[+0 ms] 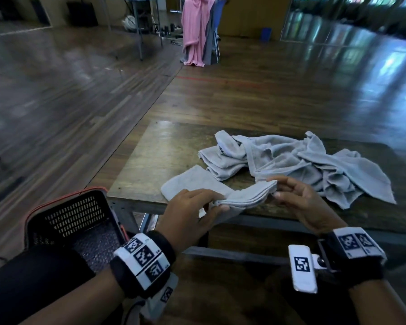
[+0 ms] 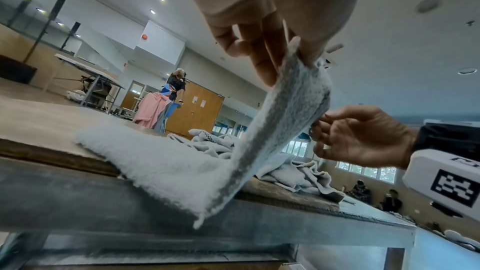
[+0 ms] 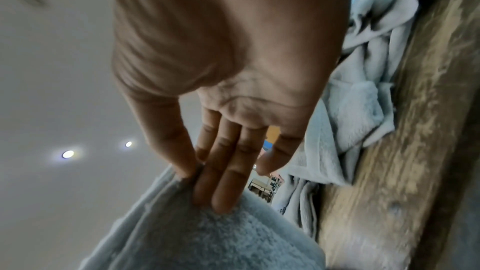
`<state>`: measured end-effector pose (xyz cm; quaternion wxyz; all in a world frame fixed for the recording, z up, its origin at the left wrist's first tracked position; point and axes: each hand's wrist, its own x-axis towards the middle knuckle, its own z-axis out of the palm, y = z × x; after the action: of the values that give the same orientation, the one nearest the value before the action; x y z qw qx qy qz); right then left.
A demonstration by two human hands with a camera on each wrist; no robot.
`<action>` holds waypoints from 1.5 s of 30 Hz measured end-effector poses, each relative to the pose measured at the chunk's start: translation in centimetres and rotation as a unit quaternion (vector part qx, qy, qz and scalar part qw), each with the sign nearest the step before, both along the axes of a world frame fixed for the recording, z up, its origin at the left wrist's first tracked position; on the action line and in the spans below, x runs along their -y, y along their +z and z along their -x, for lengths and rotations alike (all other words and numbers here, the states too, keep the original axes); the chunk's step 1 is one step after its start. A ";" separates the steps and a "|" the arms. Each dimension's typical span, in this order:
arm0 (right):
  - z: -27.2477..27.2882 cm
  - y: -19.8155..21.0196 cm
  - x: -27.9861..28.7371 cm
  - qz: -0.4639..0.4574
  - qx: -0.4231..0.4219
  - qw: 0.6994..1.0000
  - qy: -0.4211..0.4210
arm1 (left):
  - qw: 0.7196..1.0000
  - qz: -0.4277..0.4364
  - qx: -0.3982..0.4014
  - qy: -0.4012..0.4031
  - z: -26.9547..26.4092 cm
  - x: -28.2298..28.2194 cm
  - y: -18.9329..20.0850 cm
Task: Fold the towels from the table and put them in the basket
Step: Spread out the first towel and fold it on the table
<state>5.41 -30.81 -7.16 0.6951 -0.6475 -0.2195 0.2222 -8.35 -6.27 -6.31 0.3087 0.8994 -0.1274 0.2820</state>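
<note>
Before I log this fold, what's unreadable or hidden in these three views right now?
- Basket: head view shows only its far part; the left arm covers the rest, contents unclear.
- Towel pile: crumpled and overlapping, count unreadable in any view.
- Held towel: number of folded layers unclear; the left hand covers one end.
- Right hand: right wrist view is blurred; it pinches the towel edge.

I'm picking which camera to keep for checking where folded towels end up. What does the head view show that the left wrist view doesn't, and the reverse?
Only the head view shows the black basket beside the table's near left corner, plus both wrist bands. Only the left wrist view shows the towel's lifted edge from below, hanging from the left hand, and the table's metal frame. Both show the right hand pinching that towel and the unfolded pile on the table.
</note>
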 end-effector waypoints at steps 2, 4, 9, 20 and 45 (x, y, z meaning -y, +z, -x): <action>-0.1 -0.1 0.4 0.014 0.020 1.000 -0.010 | 1.000 0.019 -0.010 0.002 -0.1 -0.3 -0.2; -0.5 -0.1 0.1 0.032 0.036 0.999 -0.024 | 0.998 0.051 -0.019 0.018 -0.2 -0.7 -0.5; -2.2 0.6 -3.4 0.096 0.120 0.986 -0.067 | 0.996 0.081 0.003 0.048 -1.6 -2.3 -1.0; -7.1 -1.0 -15.5 0.239 0.203 0.944 -0.102 | 0.950 0.166 -0.163 0.208 -5.9 -9.0 -5.3; -6.5 -2.6 -18.6 0.524 0.237 0.818 0.028 | 0.874 0.013 -0.419 0.246 -6.7 -9.6 -5.1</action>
<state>11.94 -12.23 -9.76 0.1711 -0.9401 -0.2456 0.1629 -1.67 3.31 -11.36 0.2656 0.9315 0.2429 -0.0526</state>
